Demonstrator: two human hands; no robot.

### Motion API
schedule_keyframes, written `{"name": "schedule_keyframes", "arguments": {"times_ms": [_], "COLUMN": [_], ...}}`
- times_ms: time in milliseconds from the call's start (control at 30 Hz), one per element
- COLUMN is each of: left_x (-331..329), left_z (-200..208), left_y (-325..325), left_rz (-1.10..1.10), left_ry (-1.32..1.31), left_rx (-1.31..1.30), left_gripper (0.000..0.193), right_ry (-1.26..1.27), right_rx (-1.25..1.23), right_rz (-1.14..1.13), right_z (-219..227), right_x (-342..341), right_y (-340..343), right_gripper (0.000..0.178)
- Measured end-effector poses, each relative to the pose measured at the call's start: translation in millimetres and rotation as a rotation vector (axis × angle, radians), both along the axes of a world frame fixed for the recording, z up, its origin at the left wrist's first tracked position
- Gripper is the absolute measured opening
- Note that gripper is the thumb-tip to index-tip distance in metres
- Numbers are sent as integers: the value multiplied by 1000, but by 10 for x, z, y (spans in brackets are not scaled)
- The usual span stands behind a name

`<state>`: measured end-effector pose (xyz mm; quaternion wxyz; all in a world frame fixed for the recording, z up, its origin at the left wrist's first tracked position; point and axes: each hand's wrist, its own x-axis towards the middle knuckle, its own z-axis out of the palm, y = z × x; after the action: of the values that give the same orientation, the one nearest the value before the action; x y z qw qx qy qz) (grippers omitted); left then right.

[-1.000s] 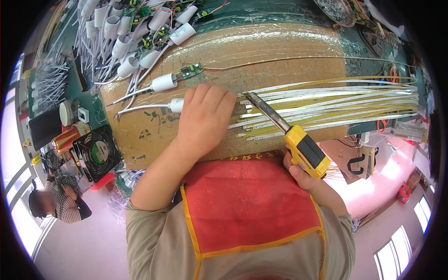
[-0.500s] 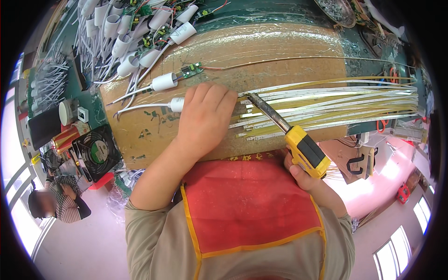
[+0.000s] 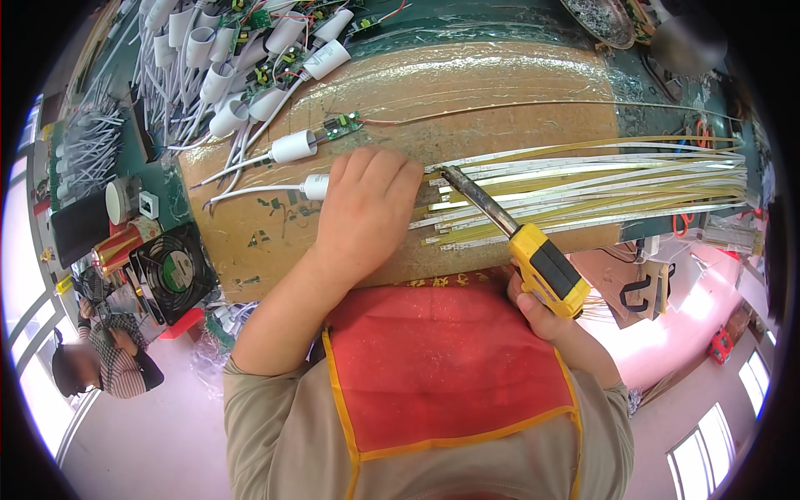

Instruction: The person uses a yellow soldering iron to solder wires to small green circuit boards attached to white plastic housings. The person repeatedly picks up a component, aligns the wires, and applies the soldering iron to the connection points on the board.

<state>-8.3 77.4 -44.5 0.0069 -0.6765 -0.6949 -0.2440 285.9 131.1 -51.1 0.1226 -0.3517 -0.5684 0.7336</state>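
Right hand (image 3: 540, 312), right of centre and low, has its fingers wrapped round the handle of a yellow-and-black soldering tool (image 3: 546, 271); its metal barrel slants up and left, tip just beside the left hand's fingertips. Left hand (image 3: 367, 208), mid-frame, palm down, fingers bent toward the worktop (image 3: 467, 29) — whether they pinch anything, cannot tell. A white cylindrical housing (image 3: 317, 187) shows at that hand's left edge, partly covered by it, its white cable trailing left. Flat white and yellow strips (image 3: 600, 187) fan across right of centre, left ends near the tool's tip; contact unclear. Brown sheet (image 3: 500, 79) beneath. Above the left hand, a second housing (image 3: 293, 146) lies wired to a green circuit board (image 3: 340, 125). Heap of similar housings (image 3: 217, 82), upper left; black fan (image 3: 171, 275), left and lower; metal dish (image 3: 596, 21), upper right.
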Motion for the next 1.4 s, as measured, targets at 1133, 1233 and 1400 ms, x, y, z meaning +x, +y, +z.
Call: {"name": "schedule_keyframes", "arguments": {"times_ms": [1133, 1233, 1400], "left_x": [11, 12, 8], "left_z": [9, 4, -10], "left_y": [29, 26, 29], "left_rz": [6, 7, 9], "left_ry": [-11, -8, -12], "left_rx": [18, 15, 24], "left_gripper": [17, 17, 17], "right_ry": [89, 102, 92], "right_rx": [-24, -63, 6], "right_rz": [20, 6, 36], "right_z": [-83, -49, -113], "right_x": [28, 30, 95], "right_y": [-5, -5, 29], "right_gripper": [30, 29, 20]}}
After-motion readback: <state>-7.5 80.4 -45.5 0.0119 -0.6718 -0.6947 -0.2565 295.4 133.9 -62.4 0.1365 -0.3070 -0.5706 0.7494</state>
